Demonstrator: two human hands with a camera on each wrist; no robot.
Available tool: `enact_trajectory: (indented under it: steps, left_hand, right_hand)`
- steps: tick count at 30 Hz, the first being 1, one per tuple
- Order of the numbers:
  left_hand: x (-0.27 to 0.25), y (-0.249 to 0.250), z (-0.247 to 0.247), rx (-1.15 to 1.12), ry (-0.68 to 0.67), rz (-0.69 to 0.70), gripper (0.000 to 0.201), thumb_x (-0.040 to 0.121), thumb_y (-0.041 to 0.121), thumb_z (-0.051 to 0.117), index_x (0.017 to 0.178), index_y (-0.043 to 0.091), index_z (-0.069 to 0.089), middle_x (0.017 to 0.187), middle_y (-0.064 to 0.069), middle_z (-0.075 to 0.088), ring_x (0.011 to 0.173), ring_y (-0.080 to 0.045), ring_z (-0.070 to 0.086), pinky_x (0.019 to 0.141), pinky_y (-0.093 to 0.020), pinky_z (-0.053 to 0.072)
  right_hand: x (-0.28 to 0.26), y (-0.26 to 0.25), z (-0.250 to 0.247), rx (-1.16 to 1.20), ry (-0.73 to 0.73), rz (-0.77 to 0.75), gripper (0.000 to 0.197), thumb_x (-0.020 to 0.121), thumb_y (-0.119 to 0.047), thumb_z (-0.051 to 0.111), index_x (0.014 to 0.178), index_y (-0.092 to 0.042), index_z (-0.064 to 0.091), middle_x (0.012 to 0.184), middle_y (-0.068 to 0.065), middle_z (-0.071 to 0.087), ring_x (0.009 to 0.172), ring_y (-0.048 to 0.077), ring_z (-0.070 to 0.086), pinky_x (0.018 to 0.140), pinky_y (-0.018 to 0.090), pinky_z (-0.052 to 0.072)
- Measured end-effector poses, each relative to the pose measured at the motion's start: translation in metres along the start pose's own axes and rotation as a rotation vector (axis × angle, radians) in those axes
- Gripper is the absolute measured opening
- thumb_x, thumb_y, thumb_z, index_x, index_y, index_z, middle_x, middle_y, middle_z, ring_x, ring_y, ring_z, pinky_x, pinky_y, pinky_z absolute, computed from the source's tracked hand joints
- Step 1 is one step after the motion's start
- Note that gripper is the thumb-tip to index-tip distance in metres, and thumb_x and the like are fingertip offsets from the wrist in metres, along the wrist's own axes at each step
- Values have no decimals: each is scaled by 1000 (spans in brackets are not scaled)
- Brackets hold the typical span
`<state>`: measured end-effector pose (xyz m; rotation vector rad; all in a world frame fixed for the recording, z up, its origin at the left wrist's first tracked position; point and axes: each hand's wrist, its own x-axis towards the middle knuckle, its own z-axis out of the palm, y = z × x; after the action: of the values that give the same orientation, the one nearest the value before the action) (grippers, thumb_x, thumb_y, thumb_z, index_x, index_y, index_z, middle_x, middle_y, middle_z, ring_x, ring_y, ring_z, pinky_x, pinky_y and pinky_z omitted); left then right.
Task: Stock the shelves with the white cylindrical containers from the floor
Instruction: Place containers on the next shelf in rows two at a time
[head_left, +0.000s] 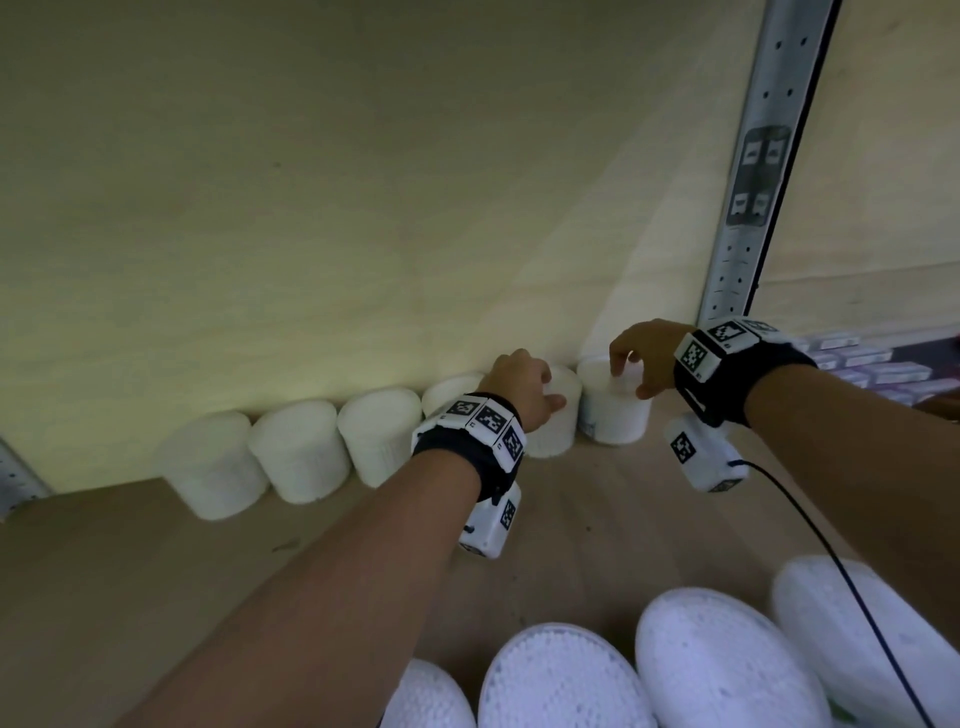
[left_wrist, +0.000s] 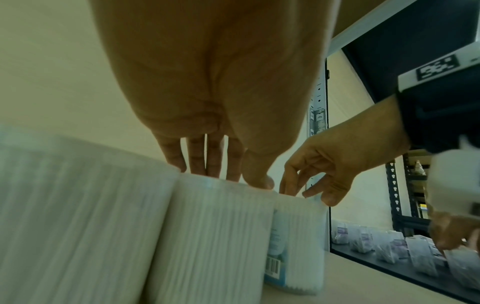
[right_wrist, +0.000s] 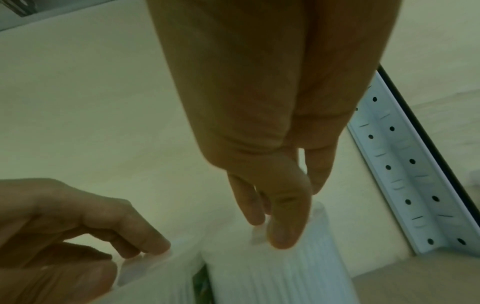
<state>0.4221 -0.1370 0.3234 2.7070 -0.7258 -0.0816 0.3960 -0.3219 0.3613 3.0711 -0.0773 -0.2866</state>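
Right of centre on the tan wooden shelf (head_left: 156, 545), the left hand (head_left: 522, 387) clasps the top of a white ribbed cylindrical container (head_left: 558, 431). The right hand (head_left: 647, 358) pinches the rim of the end white container (head_left: 613, 415). Each should seat upright, touching its neighbour, before the fingers release.

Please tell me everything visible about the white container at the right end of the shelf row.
The container is a white, ribbed-looking cylinder standing upright on the wooden shelf by the back panel, beside the metal post. A blue label with a barcode is on its side. The next container stands close on its left. The right hand pinches its top rim.
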Motion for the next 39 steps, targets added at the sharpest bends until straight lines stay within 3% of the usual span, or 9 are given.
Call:
enact_trajectory:
  steps: [4,7,10,15,22,27,31,34,39]
  left_hand:
    - [2,0,0,-6,3,7,49,89,36,61,129,8,55,131,-14,48,124,-30,45,104,-43,41]
    - [3,0,0,-16,12,6,48,88,36,62,127,9,56,130,-13,48,124,-30,45,103,-43,42]
    - [1,0,0,-19,11,4,48,88,36,62,127,9,55,130,-13,47,124,-30,45,103,-43,42]
    - [1,1,-1,-7,9,-1,48,88,36,62,127,9,55,131,-13,48,125,-31,45,104,-43,42]
    - [2,0,1,-13,24,-6,47,88,36,63,126,9,56,130,-12,48,125,-30,44,104,-43,41]
    - [1,1,2,-19,31,-6,46,89,36,62,126,9,55,130,-12,47,125,-30,43,104,-42,40]
    - [1,0,3,-30,33,-11,45,90,35,61,126,9,55,129,-12,47,125,-30,43,104,-42,40]
    - [1,-1,4,-40,34,-11,44,89,35,61,125,9,55,129,-12,47,124,-29,43,104,-42,40]
    - [1,-2,5,-43,38,-10,44,89,35,61,125,9,55,128,-12,47,123,-29,43,104,-42,40]
  right_hand:
    - [-2,-1,-6,126,0,20,43,84,1,58,124,-15,63,137,6,51,123,24,53,95,30,45]
    - [2,-5,-4,150,128,67,35,90,-24,60,123,-13,61,135,7,53,122,25,53,99,33,44]
    - [6,-12,9,116,64,136,53,93,-46,52,131,-10,51,138,11,48,127,28,47,104,36,39]
    - [11,-16,19,106,70,168,61,90,-52,52,133,-10,45,137,14,43,125,32,47,103,40,41]
    - [8,-12,11,128,2,74,45,91,-20,57,135,-15,48,143,9,42,129,28,45,103,34,39]
    - [4,-8,4,252,-9,10,50,85,2,54,130,-18,58,145,7,45,129,25,47,93,27,41]
    - [7,-11,10,226,129,122,41,90,-28,59,129,-16,56,139,9,49,128,27,47,105,34,38]
    - [10,-13,18,162,96,200,56,88,-51,55,130,-14,51,136,14,46,125,33,47,105,40,40]
    - [11,-13,21,154,93,208,59,87,-52,56,131,-12,48,136,15,43,125,34,45,104,42,40]
